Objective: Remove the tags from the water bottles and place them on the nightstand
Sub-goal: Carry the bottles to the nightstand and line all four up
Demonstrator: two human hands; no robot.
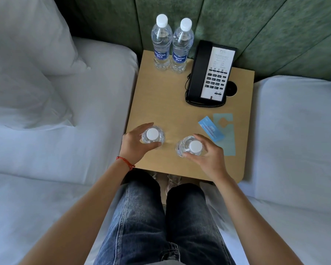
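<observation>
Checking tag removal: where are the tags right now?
In the head view, the two tags lie flat on the nightstand, right of the right hand and in front of the phone.

The two upright water bottles at the twelve o'clock end of the surface each wear a blue label: the left bottle (160, 42) and the right bottle (181, 45) both read "AQUAFINA" in white capitals running up the label, with a smaller line beneath it too fine to make out. The telephone (210, 73) at one o'clock carries a white faceplate of printed lines and keypad markings, none of them legible. The blue tag (210, 130) at three o'clock bears small print, also too blurred to read.
</observation>
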